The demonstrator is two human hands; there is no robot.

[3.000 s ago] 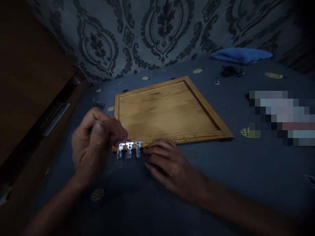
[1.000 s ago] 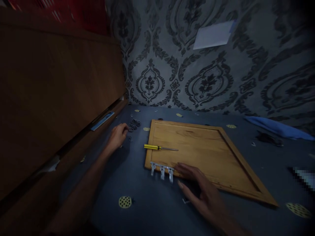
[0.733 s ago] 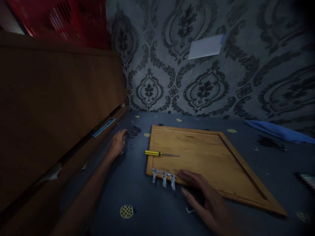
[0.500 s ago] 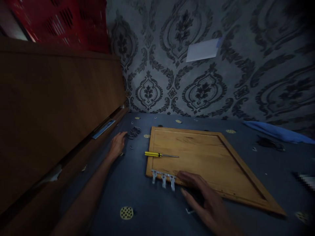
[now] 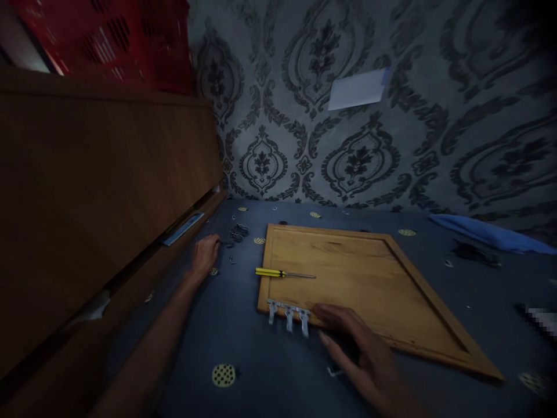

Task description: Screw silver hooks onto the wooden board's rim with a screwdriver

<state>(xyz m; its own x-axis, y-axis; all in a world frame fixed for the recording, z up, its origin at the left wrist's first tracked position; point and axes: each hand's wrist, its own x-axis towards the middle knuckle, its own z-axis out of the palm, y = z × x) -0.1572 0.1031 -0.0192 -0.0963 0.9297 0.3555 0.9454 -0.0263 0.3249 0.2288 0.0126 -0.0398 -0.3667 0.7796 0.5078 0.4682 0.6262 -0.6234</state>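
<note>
A wooden board [image 5: 348, 273] with a raised rim lies flat on a dark blue patterned sheet. On its left part rests a yellow-handled screwdriver [image 5: 282, 273]. A metal strip with three hooks [image 5: 288, 314] sits at the board's near left corner. My right hand [image 5: 352, 345] lies with fingers spread on the board's near edge, just right of the hooks, holding nothing. My left hand [image 5: 205, 253] is stretched far out to the left, fingertips touching a small heap of dark metal parts [image 5: 237, 233]; what its fingers hold, if anything, is hidden.
A brown wooden panel [image 5: 96, 191] rises along the left with a blue strip [image 5: 183, 228] at its foot. Patterned wallpaper [image 5: 348, 145] stands behind, a white paper [image 5: 357, 90] stuck to it. A blue cloth [image 5: 487, 232] and dark object [image 5: 474, 252] lie far right.
Three seconds ago my left hand was at the hook strip; the screwdriver now lies on the board and the hand has reached out to the metal parts. My right hand stays put.
</note>
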